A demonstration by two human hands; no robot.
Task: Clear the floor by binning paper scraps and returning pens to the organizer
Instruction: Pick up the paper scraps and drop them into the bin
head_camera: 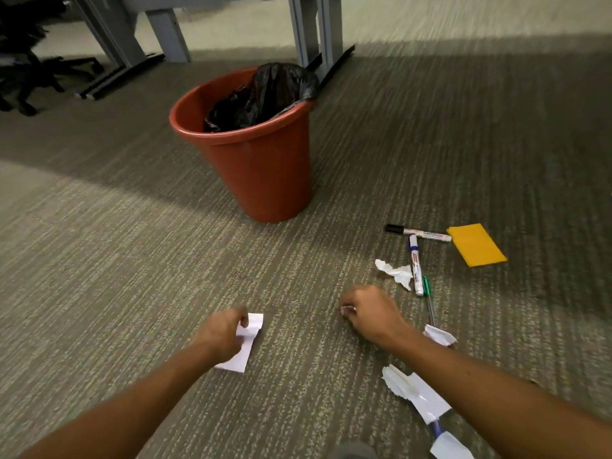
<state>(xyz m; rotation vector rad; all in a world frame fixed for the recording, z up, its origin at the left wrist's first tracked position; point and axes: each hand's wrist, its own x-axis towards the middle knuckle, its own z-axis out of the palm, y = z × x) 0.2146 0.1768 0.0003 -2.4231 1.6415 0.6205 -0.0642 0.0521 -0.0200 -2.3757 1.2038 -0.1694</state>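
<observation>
My left hand is closed on a white paper scrap low over the carpet. To its right, my right hand is clenched around a small white scrap that just peeks out at the fingers. A red bin with a black liner stands further ahead. On the right lie a black-capped marker, a blue marker, a green pen, a crumpled scrap and a yellow paper. More scraps lie beside my right forearm. No organizer is in sight.
Grey desk legs stand behind the bin. A black office chair base is at the far left. A blue pen pokes out from under paper near the bottom right. Grey striped carpet covers the floor.
</observation>
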